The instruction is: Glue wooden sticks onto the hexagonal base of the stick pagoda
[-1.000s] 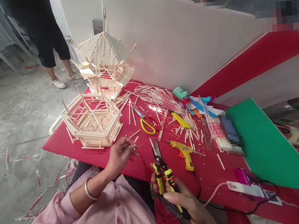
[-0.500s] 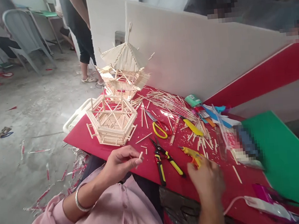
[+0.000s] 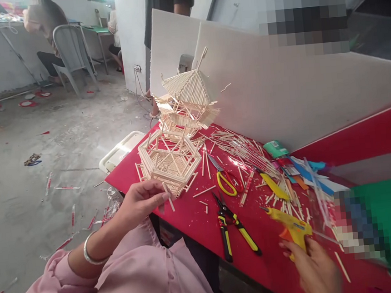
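Observation:
Between thumb and fingers, my left hand [image 3: 148, 197] pinches a short wooden stick [image 3: 169, 198], close to the near side of a hexagonal stick frame [image 3: 169, 160]. My right hand [image 3: 311, 264] is wrapped round the handle of a yellow glue gun [image 3: 289, 225], its nozzle pointing up and left and a finger near the orange trigger. Behind the hexagonal frame stands a stick pagoda [image 3: 189, 92] with a ridged roof. Black-and-yellow pruning shears [image 3: 233, 227] lie with handles spread between my hands. Scissors [image 3: 224, 178] with a yellow and a red handle loop lie beyond them.
Loose sticks [image 3: 239, 145] are heaped across the red table [image 3: 194, 215]. A yellow-handled cutter [image 3: 274, 186] and a green roll [image 3: 275, 149] lie to the right. A white panel [image 3: 245, 87] rises behind. Another person [image 3: 48, 27] sits far left near a grey chair [image 3: 72, 52].
My right hand has closed round the glue gun and drawn it right and toward me. My left hand has brought the stick near the hexagonal frame. The view has shifted left.

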`<state>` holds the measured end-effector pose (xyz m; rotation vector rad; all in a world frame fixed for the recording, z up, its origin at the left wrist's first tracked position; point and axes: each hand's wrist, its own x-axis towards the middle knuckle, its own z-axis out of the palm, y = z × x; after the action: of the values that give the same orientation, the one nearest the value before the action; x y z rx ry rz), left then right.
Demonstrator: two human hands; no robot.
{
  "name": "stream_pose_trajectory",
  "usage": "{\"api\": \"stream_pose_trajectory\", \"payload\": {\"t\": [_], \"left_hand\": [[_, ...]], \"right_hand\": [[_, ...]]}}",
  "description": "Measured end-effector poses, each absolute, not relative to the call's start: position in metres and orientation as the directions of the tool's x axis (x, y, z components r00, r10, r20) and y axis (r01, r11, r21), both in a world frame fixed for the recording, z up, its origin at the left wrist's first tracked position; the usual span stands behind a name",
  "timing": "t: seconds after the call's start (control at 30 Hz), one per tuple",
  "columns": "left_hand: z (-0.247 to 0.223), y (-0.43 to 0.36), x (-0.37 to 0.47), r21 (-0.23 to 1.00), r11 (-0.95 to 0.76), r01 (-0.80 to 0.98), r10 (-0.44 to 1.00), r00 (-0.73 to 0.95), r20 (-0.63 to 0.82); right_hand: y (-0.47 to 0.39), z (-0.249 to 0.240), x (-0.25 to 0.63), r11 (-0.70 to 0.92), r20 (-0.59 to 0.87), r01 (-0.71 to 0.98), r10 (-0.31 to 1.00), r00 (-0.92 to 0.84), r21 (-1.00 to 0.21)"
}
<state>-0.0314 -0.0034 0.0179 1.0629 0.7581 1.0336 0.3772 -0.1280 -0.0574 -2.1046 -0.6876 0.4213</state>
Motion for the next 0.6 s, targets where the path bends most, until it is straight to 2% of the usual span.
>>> {"api": "stream_pose_trajectory", "payload": {"t": [0.03, 0.1, 0.17, 0.23, 0.33, 0.43, 0.6], "left_hand": [[0.016, -0.003, -0.030, 0.940, 0.147, -0.309, 0.937, 0.347, -0.033], [0.012, -0.002, -0.028, 0.938, 0.143, -0.316, 0.943, 0.332, -0.032], [0.005, -0.003, -0.027, 0.948, 0.110, -0.298, 0.951, 0.309, -0.014], [-0.001, -0.004, -0.025, 0.964, 0.073, -0.255, 0.958, 0.285, 0.003], [-0.007, -0.006, -0.029, 0.984, 0.018, -0.179, 0.957, 0.286, 0.035], [0.001, -0.005, -0.042, 0.991, -0.102, -0.087, 0.938, 0.323, 0.125], [0.038, 0.013, -0.075, 0.949, -0.309, -0.058, 0.917, 0.246, 0.313]], "right_hand": [[-0.131, -0.049, 0.365, -0.415, -0.061, 0.235, 0.586, 0.808, -0.879], [-0.134, -0.029, 0.338, -0.275, -0.025, 0.173, 0.591, 0.806, -0.946], [-0.133, -0.010, 0.310, -0.178, -0.005, 0.165, 0.693, 0.721, -0.970], [-0.128, 0.005, 0.285, -0.176, -0.024, 0.188, 0.789, 0.614, -0.966], [-0.116, 0.016, 0.255, -0.198, -0.001, 0.315, 0.848, 0.530, -0.928], [-0.103, 0.019, 0.233, -0.202, 0.070, 0.442, 0.847, 0.527, -0.874], [-0.078, 0.025, 0.207, -0.166, 0.298, 0.669, 0.799, 0.521, -0.725]]}}
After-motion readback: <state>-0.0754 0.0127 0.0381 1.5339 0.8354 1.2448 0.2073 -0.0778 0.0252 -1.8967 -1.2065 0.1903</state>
